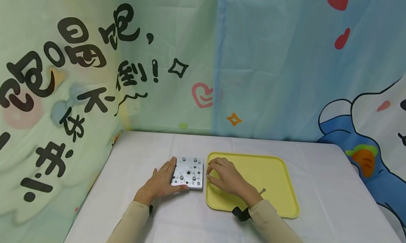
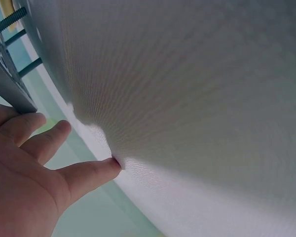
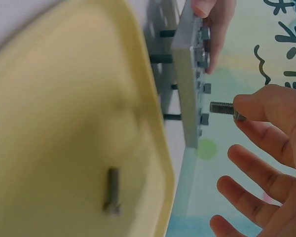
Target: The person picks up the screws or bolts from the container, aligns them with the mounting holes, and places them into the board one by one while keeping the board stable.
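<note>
A silvery metal plate point(image 1: 196, 173) stands raised on several bolts that stick out below it, their heads dotting its top. My left hand point(image 1: 161, 178) holds the plate at its left side, the thumb on the near edge and another finger along the left edge. In the left wrist view, the left hand's point(image 2: 34, 163) lowest visible finger touches the cloth. Between thumb and index finger my right hand point(image 1: 226, 176) pinches a short threaded bolt point(image 3: 222, 107), apart from the plate, at the tray's left rim. The right hand's other fingers point(image 3: 256, 173) are spread.
A yellow tray point(image 1: 272, 172) lies right of the plate, and one loose bolt point(image 1: 263, 191) is in it, partly behind the right forearm. White cloth point(image 1: 323, 186) covers the table. Printed curtains point(image 1: 269, 60) hang behind and at the left.
</note>
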The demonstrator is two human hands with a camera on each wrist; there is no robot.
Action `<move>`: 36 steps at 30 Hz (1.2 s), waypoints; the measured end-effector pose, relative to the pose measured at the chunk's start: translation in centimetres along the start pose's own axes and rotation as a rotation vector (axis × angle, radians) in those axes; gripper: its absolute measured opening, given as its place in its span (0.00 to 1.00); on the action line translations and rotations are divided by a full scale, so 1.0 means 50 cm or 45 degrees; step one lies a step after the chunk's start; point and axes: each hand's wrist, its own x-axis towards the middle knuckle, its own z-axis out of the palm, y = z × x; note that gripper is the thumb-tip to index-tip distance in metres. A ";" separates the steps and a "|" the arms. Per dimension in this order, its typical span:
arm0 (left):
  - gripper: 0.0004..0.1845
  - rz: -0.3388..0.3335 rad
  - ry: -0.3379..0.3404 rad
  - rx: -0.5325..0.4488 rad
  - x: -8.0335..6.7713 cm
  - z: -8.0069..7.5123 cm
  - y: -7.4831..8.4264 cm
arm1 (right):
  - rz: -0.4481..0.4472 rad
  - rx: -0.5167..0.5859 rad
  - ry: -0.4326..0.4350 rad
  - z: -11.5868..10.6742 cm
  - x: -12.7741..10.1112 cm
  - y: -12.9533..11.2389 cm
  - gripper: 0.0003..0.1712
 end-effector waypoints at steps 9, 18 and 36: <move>0.66 0.006 -0.027 -0.008 -0.003 -0.004 0.003 | -0.011 0.100 -0.016 0.023 0.059 -0.024 0.05; 0.66 0.022 -0.027 0.012 0.002 0.000 -0.001 | 0.052 0.149 -0.068 0.060 0.089 -0.030 0.03; 0.67 0.024 -0.020 0.015 0.000 -0.006 -0.005 | 0.058 0.112 -0.096 0.084 0.106 -0.042 0.03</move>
